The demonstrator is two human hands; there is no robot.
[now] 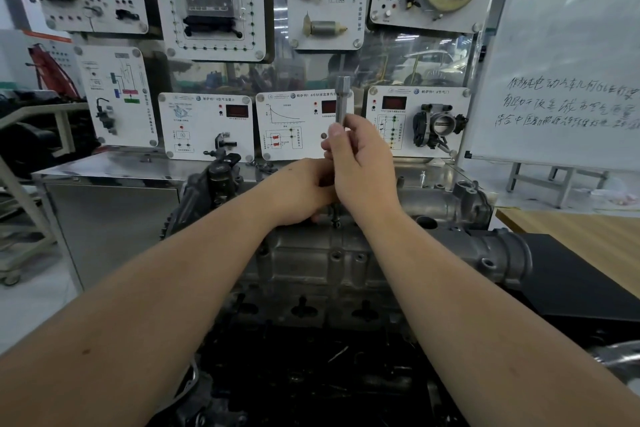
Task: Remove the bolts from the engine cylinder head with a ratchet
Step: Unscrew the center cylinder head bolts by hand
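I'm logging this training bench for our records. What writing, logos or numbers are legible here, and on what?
Round "VW" logo: on the white sensor panels behind the engine.
Whiteboard: three lines of handwritten Chinese, too blurred to quote reliably.
Panel headings and diagram captions: printed Chinese, too small to read.
Red displays: no digits showing.
Engine cylinder head, tool: no readable marks.

Far wall: clear display board w/ white training panels (207,0) bolted on, each w/ car parts, wiring diagrams, red readouts. Throttle-body panel (419,121) low right. Whiteboard (568,45) far right, handwritten lines, on metal legs. Steel cabinet (110,218) left-center, shiny top. Wooden tabletop (581,229) right. Grey frame cart (20,211) far left. Floor pale grey. Light even, reflections in the board.
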